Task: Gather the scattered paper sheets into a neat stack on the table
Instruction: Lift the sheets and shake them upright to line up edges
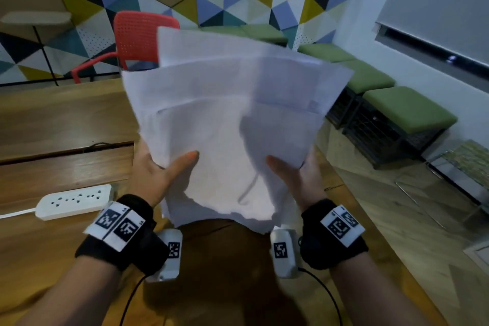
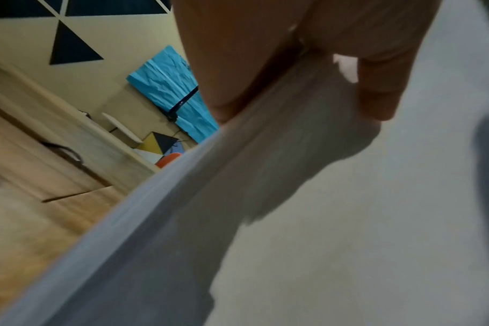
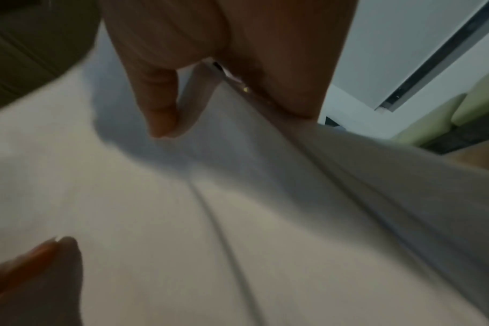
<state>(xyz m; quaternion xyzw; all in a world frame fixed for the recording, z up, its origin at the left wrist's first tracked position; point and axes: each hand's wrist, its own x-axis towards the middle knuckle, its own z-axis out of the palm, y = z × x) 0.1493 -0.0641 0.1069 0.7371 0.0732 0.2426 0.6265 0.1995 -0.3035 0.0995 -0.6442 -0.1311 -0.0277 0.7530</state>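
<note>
The paper sheets [image 1: 227, 124] are held upright above the wooden table [image 1: 60, 119], corners fanned out of line — left hand [image 1: 156, 174] and right hand [image 1: 296, 174] each pinch a lower side. Best loosen both pinches and tap the bottom edges on the table to square them

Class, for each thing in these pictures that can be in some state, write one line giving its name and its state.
paper sheets: held up off the table, fanned, edges uneven
left hand: grips the sheets' left side, thumb on top
right hand: grips the sheets' right side, thumb on top
power strip: lying on the table, sockets empty
red chair: unoccupied
</note>
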